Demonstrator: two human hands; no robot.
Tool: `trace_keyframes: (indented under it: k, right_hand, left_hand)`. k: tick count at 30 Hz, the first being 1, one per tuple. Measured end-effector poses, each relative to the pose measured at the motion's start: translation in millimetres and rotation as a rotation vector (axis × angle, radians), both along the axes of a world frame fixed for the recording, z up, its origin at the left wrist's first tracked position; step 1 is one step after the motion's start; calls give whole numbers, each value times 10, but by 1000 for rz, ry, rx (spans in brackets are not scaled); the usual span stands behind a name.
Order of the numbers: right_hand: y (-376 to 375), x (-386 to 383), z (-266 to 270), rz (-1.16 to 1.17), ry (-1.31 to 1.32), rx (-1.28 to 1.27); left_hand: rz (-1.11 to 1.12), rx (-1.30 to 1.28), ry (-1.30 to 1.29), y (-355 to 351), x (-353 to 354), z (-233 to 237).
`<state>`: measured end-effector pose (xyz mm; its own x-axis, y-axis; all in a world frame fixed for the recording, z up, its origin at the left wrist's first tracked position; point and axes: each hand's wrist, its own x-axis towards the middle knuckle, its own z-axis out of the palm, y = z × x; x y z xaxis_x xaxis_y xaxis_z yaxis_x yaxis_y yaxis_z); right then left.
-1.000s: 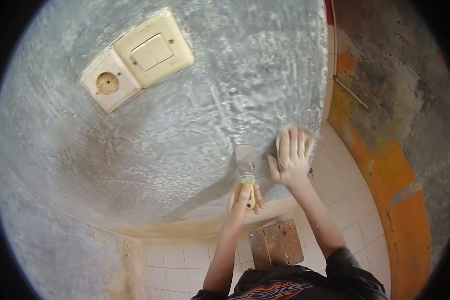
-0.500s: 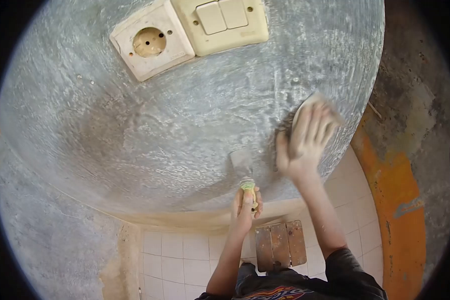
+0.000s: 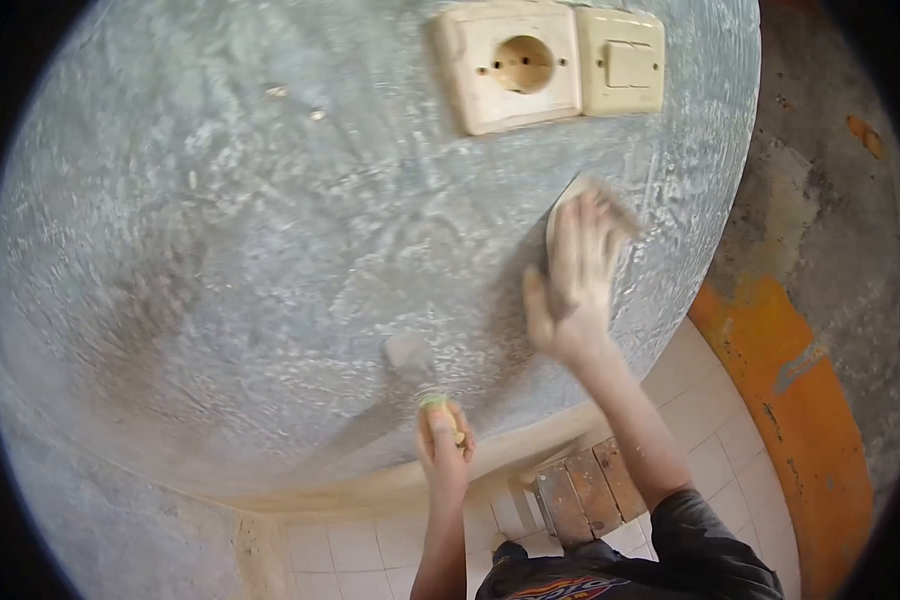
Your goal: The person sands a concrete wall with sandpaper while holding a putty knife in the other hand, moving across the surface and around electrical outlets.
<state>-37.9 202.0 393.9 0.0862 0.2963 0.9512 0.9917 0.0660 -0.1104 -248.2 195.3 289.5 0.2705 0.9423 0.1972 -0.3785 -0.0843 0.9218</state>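
My left hand (image 3: 443,445) is wrapped round the handle of a putty knife (image 3: 410,357), its broad metal blade pointing up in front of the grey wall (image 3: 350,220). The handle shows greenish-yellow between my fingers. Higher and to the right, my right hand (image 3: 580,290) lies flat with its fingers stretched upward over a folded sheet of what looks like sandpaper (image 3: 622,213), pressing it to the wall. Only the edges of the sheet show past the fingers, which are blurred by motion.
A power socket (image 3: 470,60) and a light switch (image 3: 632,65) are mounted on the wall above my right hand. Below stands a small wooden stool (image 3: 577,498) on the white tiled floor (image 3: 370,555). An orange painted strip (image 3: 800,430) curves along the right.
The view has shifted, so socket and switch appear farther right. My right hand has moved the sheet across the wall closer below them; my left hand with the putty knife appears lower and left.
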Motion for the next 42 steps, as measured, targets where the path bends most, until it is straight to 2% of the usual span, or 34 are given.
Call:
trace_keyframes:
  k: [3,5,9,11,14,18,21,25,28,32,35,39,40,42]
  right_hand:
    - [133,-502,-590,30,-19,-39]
    - [195,-703,-836,-73,-5,-74]
    - [241,-836,194,-59,-54,-34]
    - [274,-911,467,-52,-107,24]
    - [312,-1032,224,-16,-75,20]
    - [286,-1165,-608,-12,-89,-104]
    - [366,-1213,-401,-23,-71,-49]
    - [423,-1202,323,-48,-96,41]
    - [419,-1219,164,-26,-109,23]
    - [453,-1326,-768,72,-144,-95]
    - [391,-1460,-735,150,-48,-160]
    - [467,-1523,38,173,-116,-120]
    - [522,-1559,177,116,-145,-72]
    - [599,-1675,208,76,-176,-31]
  left_hand:
    - [36,22,-15,137,-337,49]
    - [42,33,-24,189,-506,80]
    - [-36,96,40,227,-726,157]
    - [-78,175,11,199,-776,228]
    - [-38,180,-24,155,-834,236]
    - [-48,141,-28,229,-981,62]
    - [-80,108,-6,336,-979,-22]
    - [-78,101,29,270,-869,13]
    - [-33,127,36,267,-861,34]
    - [-17,151,90,275,-951,-1]
    - [1,154,56,307,-959,43]
    - [32,127,23,319,-1053,166]
    - [44,130,15,353,-1078,188]
    - [104,73,-50,392,-1170,196]
